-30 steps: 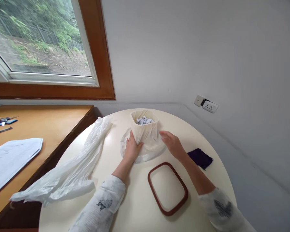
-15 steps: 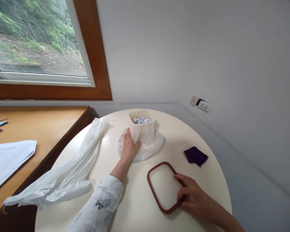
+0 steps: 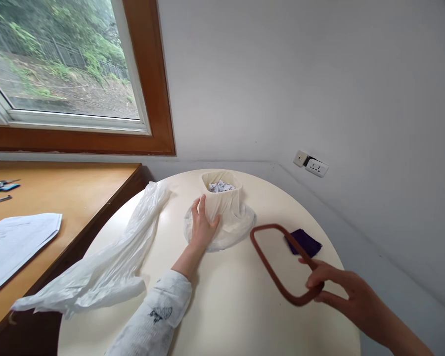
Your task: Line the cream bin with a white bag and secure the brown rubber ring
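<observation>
My right hand (image 3: 341,291) grips a brown rounded-rectangle ring (image 3: 272,269) by its right side, holding it tilted above the table. Through and behind the ring shows a dark purple cloth (image 3: 307,243). Against the front of a small bin (image 3: 222,198) rests my left hand (image 3: 203,225), its fingers spread. A thin whitish plastic bag lines the bin, folds over its rim and spreads on the table around its base. Crumpled paper (image 3: 220,186) lies inside the bin.
A long crumpled white plastic bag (image 3: 111,267) lies across the left of the round cream table (image 3: 230,321). Beside it stands a wooden desk (image 3: 85,183) with paper sheets (image 3: 18,242) and small tools. A wall socket (image 3: 317,167) is at the right.
My right hand has lifted the brown ring off the table and carried it to the right, in front of the purple cloth. My left hand stays at the bin, fingers spread wider.
</observation>
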`<state>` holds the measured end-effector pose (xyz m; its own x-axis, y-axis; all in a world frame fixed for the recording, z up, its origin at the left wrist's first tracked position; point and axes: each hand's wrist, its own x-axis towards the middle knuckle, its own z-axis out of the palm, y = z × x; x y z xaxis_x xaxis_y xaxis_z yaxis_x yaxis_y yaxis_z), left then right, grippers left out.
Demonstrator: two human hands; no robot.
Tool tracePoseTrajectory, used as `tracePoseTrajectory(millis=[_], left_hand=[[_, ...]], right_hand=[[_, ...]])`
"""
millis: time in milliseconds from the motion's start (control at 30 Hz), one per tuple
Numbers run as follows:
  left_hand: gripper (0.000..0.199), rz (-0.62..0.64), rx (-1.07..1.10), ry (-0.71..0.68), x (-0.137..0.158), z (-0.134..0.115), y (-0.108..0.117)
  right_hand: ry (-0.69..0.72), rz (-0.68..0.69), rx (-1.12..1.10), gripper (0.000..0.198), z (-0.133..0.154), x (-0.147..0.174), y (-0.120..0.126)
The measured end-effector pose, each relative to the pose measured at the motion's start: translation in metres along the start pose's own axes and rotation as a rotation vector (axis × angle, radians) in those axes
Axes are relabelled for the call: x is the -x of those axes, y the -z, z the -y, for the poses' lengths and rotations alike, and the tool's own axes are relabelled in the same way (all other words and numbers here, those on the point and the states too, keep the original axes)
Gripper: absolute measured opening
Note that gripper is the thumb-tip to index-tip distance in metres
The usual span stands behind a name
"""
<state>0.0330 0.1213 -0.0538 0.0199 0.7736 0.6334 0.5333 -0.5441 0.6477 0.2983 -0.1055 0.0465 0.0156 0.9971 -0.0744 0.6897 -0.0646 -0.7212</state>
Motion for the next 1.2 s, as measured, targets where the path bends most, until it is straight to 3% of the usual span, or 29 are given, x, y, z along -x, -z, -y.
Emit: tracePoseTrajectory(millis=[133,267,400,533,700,900,1033,1200], left_hand=[[0.077,0.02,0.013,0.028,0.001,0.003,0.0],[0.075,-0.002,0.054,0.014,-0.001,0.002,0.002],[0.072,-0.075,0.08,-0.091,-0.006,-0.005,0.008],[0.066,-0.041,0.056,-0.157,-0.009,-0.014,0.013],[0.06,-0.043,0.036,-0.158,-0.011,-0.016,0.016],[0.046,-0.126,0.069,-0.111,-0.023,-0.02,0.027],[0.045,-0.033,0.043,-0.095,-0.03,-0.024,0.032],[0.038,0.053,0.074,-0.066,-0.034,-0.028,0.036]], right_hand=[[0.174,-0.244,-0.014,0.008,0.01,-0.023,0.008],[0.288,-0.44,-0.085,0.012,0.025,-0.067,0.003],[0.378,-0.541,-0.086,0.016,0.044,-0.122,-0.009],[0.397,-0.623,-0.165,0.02,0.068,-0.168,-0.025],[0.469,-0.659,-0.137,0.022,0.09,-0.201,-0.049],[0.551,-0.671,0.095,0.02,0.1,-0.208,-0.069],[0.513,-0.675,0.11,0.022,0.099,-0.214,-0.066],[0.509,-0.631,-0.075,0.026,0.088,-0.228,-0.063]])
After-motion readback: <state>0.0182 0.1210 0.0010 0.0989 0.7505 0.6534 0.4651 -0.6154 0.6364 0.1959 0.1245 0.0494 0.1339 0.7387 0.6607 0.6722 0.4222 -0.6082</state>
